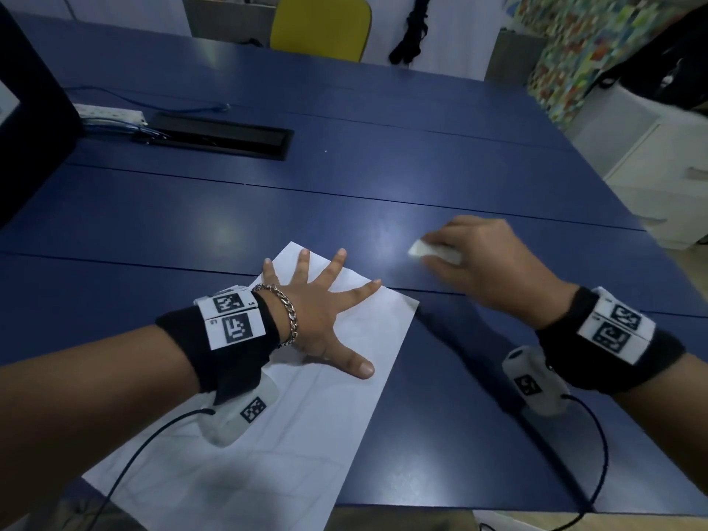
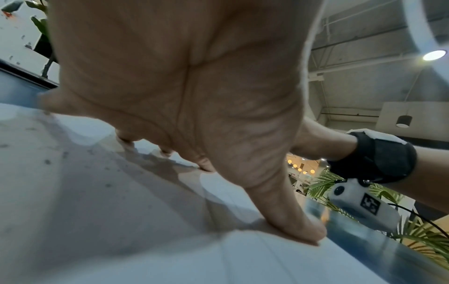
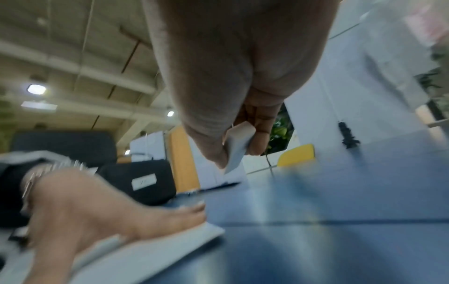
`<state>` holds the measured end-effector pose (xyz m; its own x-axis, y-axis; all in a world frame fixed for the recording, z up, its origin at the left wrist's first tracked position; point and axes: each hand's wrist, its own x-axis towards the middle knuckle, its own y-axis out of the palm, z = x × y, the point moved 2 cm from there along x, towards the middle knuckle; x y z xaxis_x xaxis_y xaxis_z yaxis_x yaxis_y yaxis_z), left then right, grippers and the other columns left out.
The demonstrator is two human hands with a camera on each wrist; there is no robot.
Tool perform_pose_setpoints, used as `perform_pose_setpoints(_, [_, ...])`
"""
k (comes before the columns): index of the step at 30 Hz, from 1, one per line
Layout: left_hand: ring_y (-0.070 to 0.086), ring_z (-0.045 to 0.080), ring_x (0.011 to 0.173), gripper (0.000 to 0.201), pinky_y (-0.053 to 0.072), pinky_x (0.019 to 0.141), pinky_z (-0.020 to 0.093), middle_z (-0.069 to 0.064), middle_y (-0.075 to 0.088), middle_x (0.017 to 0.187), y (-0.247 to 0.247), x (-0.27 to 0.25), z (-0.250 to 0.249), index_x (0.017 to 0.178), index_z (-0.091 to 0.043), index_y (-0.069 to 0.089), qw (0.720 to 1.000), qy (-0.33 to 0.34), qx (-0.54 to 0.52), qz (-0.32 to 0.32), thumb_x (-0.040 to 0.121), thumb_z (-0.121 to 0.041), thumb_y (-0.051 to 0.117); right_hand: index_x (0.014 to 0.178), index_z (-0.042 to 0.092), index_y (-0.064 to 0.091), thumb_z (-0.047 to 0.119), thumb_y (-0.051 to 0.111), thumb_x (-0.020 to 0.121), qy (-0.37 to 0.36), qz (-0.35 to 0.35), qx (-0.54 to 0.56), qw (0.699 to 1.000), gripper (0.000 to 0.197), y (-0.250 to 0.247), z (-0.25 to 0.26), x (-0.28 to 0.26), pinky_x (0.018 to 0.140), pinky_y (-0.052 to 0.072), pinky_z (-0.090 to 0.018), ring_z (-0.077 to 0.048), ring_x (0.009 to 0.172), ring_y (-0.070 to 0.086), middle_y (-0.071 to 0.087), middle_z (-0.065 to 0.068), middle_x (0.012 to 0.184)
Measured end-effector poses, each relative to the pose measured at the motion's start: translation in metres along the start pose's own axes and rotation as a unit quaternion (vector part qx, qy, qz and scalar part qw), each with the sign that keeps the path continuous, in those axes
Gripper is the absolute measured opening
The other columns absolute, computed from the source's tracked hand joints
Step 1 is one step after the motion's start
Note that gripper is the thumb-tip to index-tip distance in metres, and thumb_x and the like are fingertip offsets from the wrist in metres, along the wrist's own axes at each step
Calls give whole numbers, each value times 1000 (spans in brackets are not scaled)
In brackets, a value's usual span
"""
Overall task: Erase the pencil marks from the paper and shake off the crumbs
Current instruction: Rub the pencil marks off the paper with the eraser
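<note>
A white sheet of paper (image 1: 306, 423) lies slanted on the blue table (image 1: 383, 178), its near end hanging past the front edge. My left hand (image 1: 325, 297) presses flat on the sheet's far part with fingers spread wide; in the left wrist view the paper (image 2: 121, 221) carries small dark specks under the left hand (image 2: 189, 107). To the right of the sheet, above bare table, my right hand (image 1: 479, 258) pinches a white eraser (image 1: 433, 251). In the right wrist view the eraser (image 3: 237, 146) sits between thumb and fingers, its tip pointing down.
A black recessed cable tray (image 1: 222, 136) and a white power strip (image 1: 111, 113) sit at the far left, beside a dark monitor (image 1: 27, 120). A yellow chair (image 1: 322, 24) stands behind the table. White drawers (image 1: 666, 178) stand at the right.
</note>
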<state>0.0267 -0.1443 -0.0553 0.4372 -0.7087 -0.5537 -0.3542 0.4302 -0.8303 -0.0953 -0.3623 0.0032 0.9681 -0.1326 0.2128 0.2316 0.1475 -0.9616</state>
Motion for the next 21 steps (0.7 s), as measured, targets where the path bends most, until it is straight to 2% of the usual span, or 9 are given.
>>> perform_pose_setpoints(3, [-37, 43, 151, 132, -22, 112, 77, -8, -46, 162, 0, 1, 6, 142, -67, -36, 1000, 1, -9, -22, 45, -113, 39, 111, 24, 77, 39, 70, 97, 50, -58, 48, 996, 22, -18, -3, -9, 76, 43, -17, -8, 86, 61, 69, 10, 96])
perform_pose_setpoints(6, [-32, 35, 155, 120, -19, 120, 66, -8, -37, 167, -14, -7, 22, 152, -59, -29, 997, 13, -57, -53, 57, -111, 22, 112, 27, 76, 38, 71, 96, 59, -56, 46, 996, 20, -25, 9, -34, 75, 46, -19, -8, 85, 61, 68, 11, 95])
perform_pose_setpoints(7, [-28, 31, 157, 107, -15, 124, 62, -9, -30, 170, -20, -13, 30, 156, -57, -23, 995, 36, -72, -52, 71, -105, 22, 111, 28, 75, 35, 71, 96, 50, -55, 45, 996, 17, -27, 18, -45, 75, 49, -23, -10, 84, 63, 67, 10, 94])
perform_pose_setpoints(9, [-20, 22, 160, 78, -6, 129, 54, -15, -19, 172, -26, -23, 49, 160, -54, -10, 991, 97, -86, -44, 99, -75, 34, 112, 34, 71, 34, 70, 96, 21, -39, 55, 998, 16, -30, 44, -70, 74, 52, -27, -10, 83, 64, 65, 12, 96])
perform_pose_setpoints(11, [-15, 18, 160, 70, 1, 130, 51, -20, -15, 172, -23, -27, 66, 161, -52, -6, 989, 130, -54, -34, 111, -44, 43, 116, 36, 66, 39, 63, 98, -27, 25, 56, 998, 18, -23, 79, -89, 74, 55, -26, -9, 85, 64, 62, 14, 101])
perform_pose_setpoints(12, [-13, 17, 161, 71, 2, 130, 52, -20, -14, 172, -19, -27, 70, 160, -52, -7, 990, 134, -30, -26, 112, -37, 42, 116, 34, 65, 40, 57, 100, -61, 71, 49, 994, 20, -14, 95, -95, 75, 57, -29, -11, 87, 63, 61, 13, 103])
perform_pose_setpoints(15, [-9, 20, 162, 61, -2, 130, 53, -17, -15, 173, -10, -22, 72, 161, -52, -7, 992, 117, 42, -15, 114, -36, 29, 116, 28, 61, 43, 43, 105, -132, 182, 18, 974, 26, 14, 126, -96, 76, 57, -39, -19, 92, 60, 54, 8, 109])
perform_pose_setpoints(18, [-6, 24, 162, 56, -3, 129, 51, -16, -13, 174, -9, -23, 71, 163, -49, -6, 994, 86, 65, -33, 115, -36, 18, 114, 26, 61, 38, 42, 107, -144, 188, 25, 971, 24, 23, 126, -87, 79, 56, -39, -20, 92, 59, 53, 7, 108])
perform_pose_setpoints(21, [-3, 23, 163, 57, -3, 130, 49, -14, -9, 174, -5, -26, 73, 164, -45, -8, 995, 70, 60, -45, 114, -35, 19, 116, 28, 64, 39, 44, 106, -137, 209, 38, 967, 24, 26, 116, -81, 80, 54, -36, -18, 94, 60, 54, 9, 107])
